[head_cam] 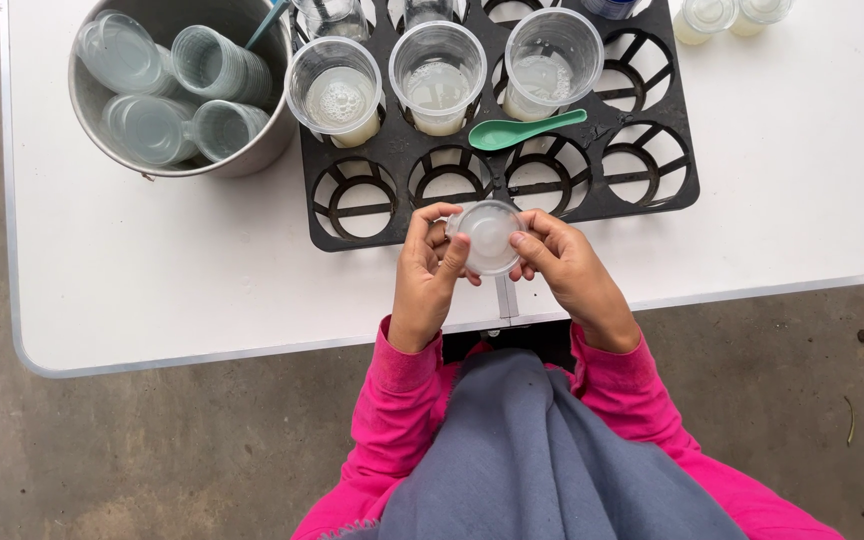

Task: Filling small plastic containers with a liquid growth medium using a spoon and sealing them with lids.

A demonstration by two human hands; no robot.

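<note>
A smooth white table point(152, 290) is standing on rough grey concrete floor point(152, 460); the left hand point(427, 275) and right hand point(567, 270) are both gripping a small clear plastic cup point(489, 237) over the table's near edge, just before a black plastic tray point(652, 190) with round holes; a round metal pot point(177, 95) is holding stacked cups.

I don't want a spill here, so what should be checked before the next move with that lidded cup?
1. Both hands on the small clear cup: left hand and right hand hold it. Ok.
2. Lid fully sealed: cannot tell.
3. Empty slots in the black tray: ok.
4. Green spoon lying across the tray, loose: not ok.
5. Three open filled cups standing upright: ok.
</note>
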